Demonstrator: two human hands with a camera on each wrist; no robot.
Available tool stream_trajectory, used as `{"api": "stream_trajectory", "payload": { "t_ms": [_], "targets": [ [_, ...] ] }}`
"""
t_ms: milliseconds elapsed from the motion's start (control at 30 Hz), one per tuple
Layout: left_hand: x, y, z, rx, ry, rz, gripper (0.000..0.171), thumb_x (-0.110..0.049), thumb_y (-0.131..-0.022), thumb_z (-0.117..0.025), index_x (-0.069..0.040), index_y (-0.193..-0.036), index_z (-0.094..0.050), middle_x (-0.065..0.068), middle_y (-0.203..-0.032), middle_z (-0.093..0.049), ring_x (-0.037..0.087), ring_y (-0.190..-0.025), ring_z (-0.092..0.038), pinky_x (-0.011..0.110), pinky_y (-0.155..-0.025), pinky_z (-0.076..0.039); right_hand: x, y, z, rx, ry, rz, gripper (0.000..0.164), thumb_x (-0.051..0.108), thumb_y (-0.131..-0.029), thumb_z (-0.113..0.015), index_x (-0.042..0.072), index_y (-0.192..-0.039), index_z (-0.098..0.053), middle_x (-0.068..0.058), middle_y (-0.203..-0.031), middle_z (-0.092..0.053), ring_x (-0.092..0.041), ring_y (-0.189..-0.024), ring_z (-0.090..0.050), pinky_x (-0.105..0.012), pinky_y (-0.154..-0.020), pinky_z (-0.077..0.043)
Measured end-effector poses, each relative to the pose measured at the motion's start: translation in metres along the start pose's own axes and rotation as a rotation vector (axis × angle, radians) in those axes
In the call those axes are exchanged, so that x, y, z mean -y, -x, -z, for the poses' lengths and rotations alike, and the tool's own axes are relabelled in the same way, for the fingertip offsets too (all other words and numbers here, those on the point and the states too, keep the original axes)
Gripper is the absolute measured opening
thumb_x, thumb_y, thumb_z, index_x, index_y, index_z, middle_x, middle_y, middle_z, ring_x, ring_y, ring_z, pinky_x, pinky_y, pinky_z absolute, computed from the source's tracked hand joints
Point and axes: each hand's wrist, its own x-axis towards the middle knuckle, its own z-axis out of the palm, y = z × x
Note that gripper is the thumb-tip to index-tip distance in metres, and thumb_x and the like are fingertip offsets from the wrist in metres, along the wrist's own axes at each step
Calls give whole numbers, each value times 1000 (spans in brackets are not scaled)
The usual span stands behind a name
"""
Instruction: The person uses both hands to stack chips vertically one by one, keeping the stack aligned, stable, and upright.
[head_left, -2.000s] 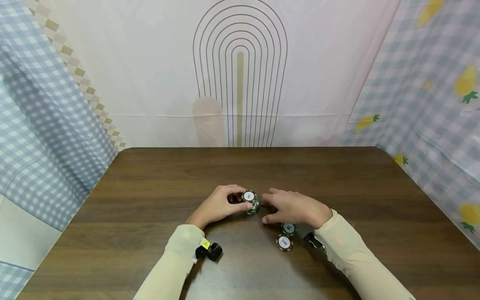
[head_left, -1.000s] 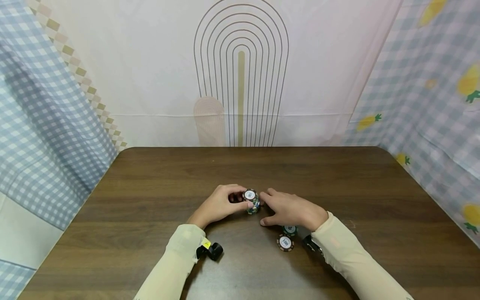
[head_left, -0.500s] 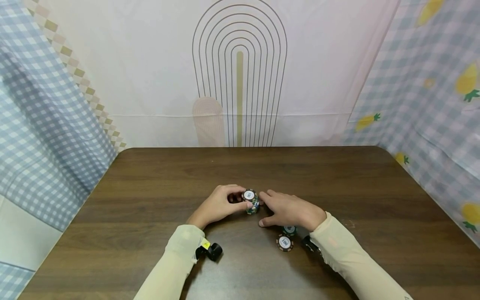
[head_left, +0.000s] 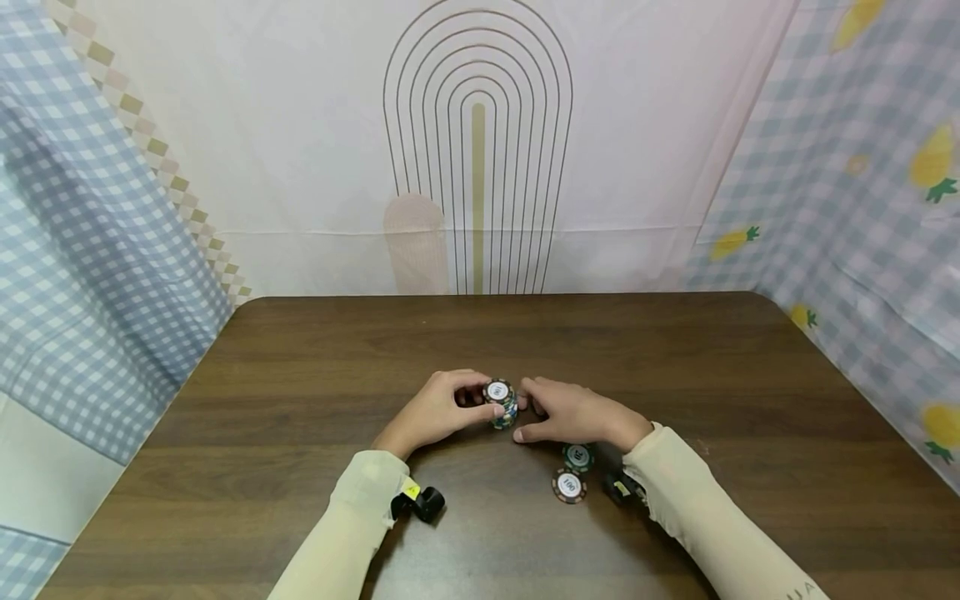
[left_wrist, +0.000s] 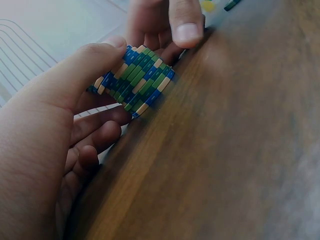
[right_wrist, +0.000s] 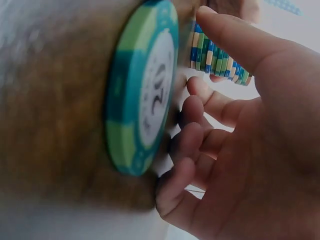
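A stack of several poker chips (head_left: pixel 498 391) stands on the wooden table, a dark chip marked 100 on top. My left hand (head_left: pixel 431 411) grips it from the left, thumb at the front and fingers behind. Blue, green and cream edges of the stack (left_wrist: pixel 145 80) show in the left wrist view, with chips slightly out of line. On the other side is my right hand (head_left: pixel 581 412), fingers loosely bent, its index fingertip right at the stack's edge and its thumb a little in front. A green chip marked 20 (right_wrist: pixel 150 95) lies beneath the right wrist.
A dark chip marked 100 (head_left: pixel 569 485) lies just in front of the green one. Black wrist cameras sit under both sleeves, the left camera (head_left: pixel 429 503) close to the table (head_left: pixel 360 342). A patterned white cloth (head_left: pixel 315 167) hangs behind the table's far edge.
My right hand has shifted slightly left, its thumb drawn up nearer the stack, and more of the green chip shows. My left hand keeps its grip on the stack.
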Motion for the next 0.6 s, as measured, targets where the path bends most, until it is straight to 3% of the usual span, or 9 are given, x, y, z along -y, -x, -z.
{"api": "stream_trajectory", "payload": {
  "t_ms": [300,433,600],
  "targets": [
    [-5,1,2,-18,23,14,35,-34,-94,-82,-17,-125,-75,-7,-96,-71,11,-81,-63,29,-72,-53,-4,0,3,-34,-61,34,34,40,-96,-79,15,-110,-60,1,-93,-58,-14,-79,-52,-32,-71,-44],
    [-4,2,0,-39,38,33,34,-34,-100,-76,-18,-129,-73,-6,-98,-71,12,-80,-62,29,-71,-53,-6,0,2,-61,-99,55,30,35,-97,-79,13,-108,-63,1,-88,-59,-12,-75,-53,-30,-69,-45],
    [-4,4,-1,-80,57,49,35,-33,-107,-65,-13,-136,-69,-3,-113,-73,12,-89,-64,30,-79,-54,-10,0,2,-95,-133,43,23,32,-99,-76,12,-103,-64,3,-81,-58,-10,-69,-52,-28,-66,-45]
  ]
}}
